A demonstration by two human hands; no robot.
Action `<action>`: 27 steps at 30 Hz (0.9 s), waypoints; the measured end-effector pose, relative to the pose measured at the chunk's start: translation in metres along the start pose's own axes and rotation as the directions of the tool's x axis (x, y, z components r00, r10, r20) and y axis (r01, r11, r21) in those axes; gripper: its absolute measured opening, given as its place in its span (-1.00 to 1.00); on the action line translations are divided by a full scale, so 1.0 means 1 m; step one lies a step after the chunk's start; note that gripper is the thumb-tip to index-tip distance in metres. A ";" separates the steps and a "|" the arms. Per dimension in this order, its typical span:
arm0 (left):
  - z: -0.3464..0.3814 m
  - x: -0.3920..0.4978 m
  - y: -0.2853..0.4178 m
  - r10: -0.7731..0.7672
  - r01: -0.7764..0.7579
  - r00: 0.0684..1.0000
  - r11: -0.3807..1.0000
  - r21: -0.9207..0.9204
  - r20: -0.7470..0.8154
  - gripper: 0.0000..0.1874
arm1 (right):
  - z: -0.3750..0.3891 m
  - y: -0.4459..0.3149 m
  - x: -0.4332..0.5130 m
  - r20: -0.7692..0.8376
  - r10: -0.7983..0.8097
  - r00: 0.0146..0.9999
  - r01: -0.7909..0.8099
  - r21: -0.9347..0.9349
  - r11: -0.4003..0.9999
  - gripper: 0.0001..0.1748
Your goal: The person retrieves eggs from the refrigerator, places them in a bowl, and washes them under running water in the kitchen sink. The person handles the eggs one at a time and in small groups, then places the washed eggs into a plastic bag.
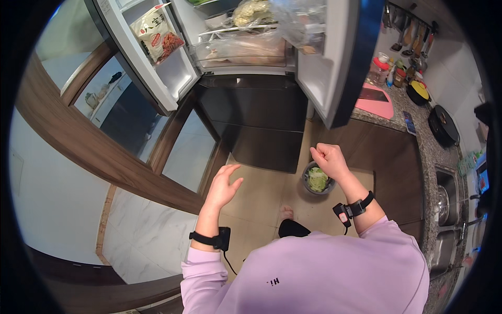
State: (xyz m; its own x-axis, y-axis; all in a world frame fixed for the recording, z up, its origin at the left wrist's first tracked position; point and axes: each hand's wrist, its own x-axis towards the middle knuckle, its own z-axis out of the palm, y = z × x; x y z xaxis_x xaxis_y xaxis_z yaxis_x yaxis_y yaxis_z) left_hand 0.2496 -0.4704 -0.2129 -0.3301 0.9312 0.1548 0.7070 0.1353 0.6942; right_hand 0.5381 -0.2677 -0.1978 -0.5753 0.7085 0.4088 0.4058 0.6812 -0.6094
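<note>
In the head view, my left hand (224, 185) is raised over the floor, thumb and fingers apart, holding nothing. My right hand (330, 160) is curled into a loose fist above a round grey bin (318, 192); no object shows in it. Green leaves (317, 179) lie inside the bin. Beyond both hands stands a dark refrigerator (255, 104) with its two upper doors open. A printed food bag (157, 33) sits in the left door's shelf. Wrapped cauliflower (253, 13) lies on an inner shelf, above a clear drawer (239, 51) with bagged food.
The open right door (353, 62) reaches towards a granite counter (421, 157) that holds a pink cutting board (376, 106), a phone (409, 122), a black lidded pan (443, 125) and jars. A sink (447, 196) is at right. A wood-framed glass door (157, 157) stands at left.
</note>
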 end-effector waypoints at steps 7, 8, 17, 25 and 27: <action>-0.069 0.085 -0.075 -0.054 0.076 0.995 0.961 0.265 -0.088 -0.44 | 0.081 0.002 0.118 0.070 -0.082 0.994 0.075 0.104 0.992 -0.80; -0.078 0.108 -0.079 -0.056 0.083 0.994 0.951 0.298 -0.097 -0.44 | 0.088 0.000 0.143 0.047 -0.124 0.991 0.118 0.100 0.988 -0.79; -0.158 0.266 -0.108 0.272 -0.056 0.940 0.720 0.691 -0.207 -0.54 | 0.092 -0.044 0.348 -0.247 -0.444 0.861 0.377 -0.277 0.884 -0.69; -0.175 0.276 -0.142 0.313 -0.147 0.944 0.678 0.720 -0.101 -0.63 | 0.092 -0.039 0.408 -0.255 -0.434 0.864 0.330 -0.364 0.871 -0.67; -0.179 0.280 -0.151 0.315 -0.146 0.942 0.699 0.700 -0.118 -0.63 | 0.088 -0.038 0.409 -0.203 -0.421 0.884 0.323 -0.384 0.865 -0.64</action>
State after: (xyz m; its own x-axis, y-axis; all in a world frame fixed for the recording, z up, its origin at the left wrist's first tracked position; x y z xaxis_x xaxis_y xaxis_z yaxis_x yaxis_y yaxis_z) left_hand -0.0615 -0.2905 -0.1482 -0.1621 0.8795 0.4475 0.9803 0.1954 -0.0289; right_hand 0.2251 -0.0199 -0.0672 -0.5351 0.3775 0.7558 0.4376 0.8891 -0.1342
